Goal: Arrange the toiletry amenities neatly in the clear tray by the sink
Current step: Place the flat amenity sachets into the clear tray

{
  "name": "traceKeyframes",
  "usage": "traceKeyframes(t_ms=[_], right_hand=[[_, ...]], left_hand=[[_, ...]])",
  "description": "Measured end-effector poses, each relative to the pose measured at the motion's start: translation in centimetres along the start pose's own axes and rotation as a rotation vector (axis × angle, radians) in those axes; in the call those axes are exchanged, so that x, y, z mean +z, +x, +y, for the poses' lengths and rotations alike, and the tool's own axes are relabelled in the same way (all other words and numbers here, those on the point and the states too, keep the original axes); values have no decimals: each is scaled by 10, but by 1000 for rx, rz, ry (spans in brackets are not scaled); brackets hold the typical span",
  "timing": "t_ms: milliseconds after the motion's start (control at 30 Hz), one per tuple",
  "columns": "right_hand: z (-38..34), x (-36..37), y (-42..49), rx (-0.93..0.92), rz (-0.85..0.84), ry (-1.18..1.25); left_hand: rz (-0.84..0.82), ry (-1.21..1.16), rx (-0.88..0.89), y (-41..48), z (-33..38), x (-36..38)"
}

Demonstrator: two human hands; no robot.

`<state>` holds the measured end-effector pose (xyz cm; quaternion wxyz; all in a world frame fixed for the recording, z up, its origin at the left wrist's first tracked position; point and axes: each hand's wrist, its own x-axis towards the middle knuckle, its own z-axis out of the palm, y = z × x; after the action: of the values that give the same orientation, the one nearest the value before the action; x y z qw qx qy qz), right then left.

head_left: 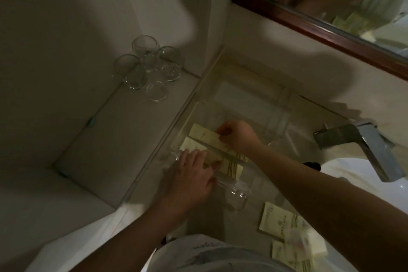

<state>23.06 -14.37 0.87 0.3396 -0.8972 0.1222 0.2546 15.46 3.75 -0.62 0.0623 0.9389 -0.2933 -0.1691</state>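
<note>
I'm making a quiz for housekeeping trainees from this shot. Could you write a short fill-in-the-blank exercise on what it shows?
1. The right hand pinches a long pale packet over the clear ____.
2. The drinking glasses stand on the counter to the ____ of the clear tray.
3. More packets wait on the counter, ____ the tray.
4. The left hand rests on the tray's ____ end.

Missing words: tray; left; outside; near
</note>
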Motion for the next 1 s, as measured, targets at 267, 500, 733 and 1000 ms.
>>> traceKeyframes(t_ms=[267, 500, 733, 1000], right_hand=[[2, 19, -5, 27, 128, -146], [3, 22, -10, -17, 152, -157], [44, -3, -83, -66, 349, 64], [156, -20, -219, 171, 448, 132]], left_hand=[[23, 4, -18, 1, -3, 11], [-63, -47, -7, -1, -1, 1], [202, -253, 178, -3, 40, -7], [31, -360, 385, -6, 140, 20]])
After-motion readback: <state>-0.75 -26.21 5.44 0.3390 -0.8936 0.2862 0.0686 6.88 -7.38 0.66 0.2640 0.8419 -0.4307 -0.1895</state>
